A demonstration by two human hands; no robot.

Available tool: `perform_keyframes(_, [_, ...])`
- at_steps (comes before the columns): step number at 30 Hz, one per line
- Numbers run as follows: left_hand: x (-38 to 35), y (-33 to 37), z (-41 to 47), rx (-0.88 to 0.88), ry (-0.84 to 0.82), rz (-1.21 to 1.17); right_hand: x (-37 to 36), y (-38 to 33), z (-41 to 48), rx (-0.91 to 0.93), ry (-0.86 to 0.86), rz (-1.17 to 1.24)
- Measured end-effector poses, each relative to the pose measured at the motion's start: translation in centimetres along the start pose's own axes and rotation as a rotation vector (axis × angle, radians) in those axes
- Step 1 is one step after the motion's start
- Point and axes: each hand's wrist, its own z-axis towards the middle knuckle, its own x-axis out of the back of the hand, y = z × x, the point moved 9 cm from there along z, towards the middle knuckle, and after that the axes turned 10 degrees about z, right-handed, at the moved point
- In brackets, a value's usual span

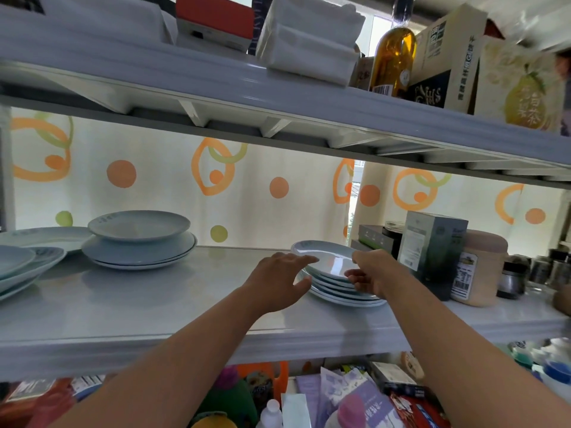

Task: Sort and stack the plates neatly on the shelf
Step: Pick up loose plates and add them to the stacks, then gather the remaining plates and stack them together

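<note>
A stack of several pale blue plates (pixel 340 290) stands on the white middle shelf (pixel 154 310), right of centre. The top plate (pixel 327 257) sits tilted above the rest. My left hand (pixel 278 281) is at the stack's left side, fingers spread, fingertips touching the top plate's rim and thumb low beside the stack. My right hand (pixel 372 273) pinches the top plate's right rim between thumb and fingers. A second stack (pixel 139 245), a small plate on wider ones, stands at the left. More plates (pixel 21 264) overlap at the far left edge.
A dark box (pixel 432 251), a tan jar (pixel 480 270) and small jars crowd the shelf just right of the stack. The upper shelf (pixel 278 88) holds an oil bottle (pixel 394 57) and boxes. Packets and bottles fill the shelf below. A patterned curtain hangs behind.
</note>
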Motion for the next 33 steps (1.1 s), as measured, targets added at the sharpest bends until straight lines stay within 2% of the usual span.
perform_keyframes(9, [3.3, -2.5, -2.9, 0.094, 0.073, 0.022, -6.1, 0.7, -3.1, 0.066, -0.17, -0.099])
perform_keyframes(22, [6.5, -16.4, -12.1, 0.446, 0.089, 0.052, -19.3, 0.8, -5.9, 0.23, -0.323, 0.167])
perform_keyframes(29, [6.2, -21.9, -13.8, 0.663, 0.061, -0.192, -26.9, 2.6, -6.0, 0.214, -0.392, 0.239])
perform_keyframes(33, [6.7, -24.3, -13.2, 0.774, 0.104, -0.283, -29.8, 2.4, -5.0, 0.216, -0.362, 0.305])
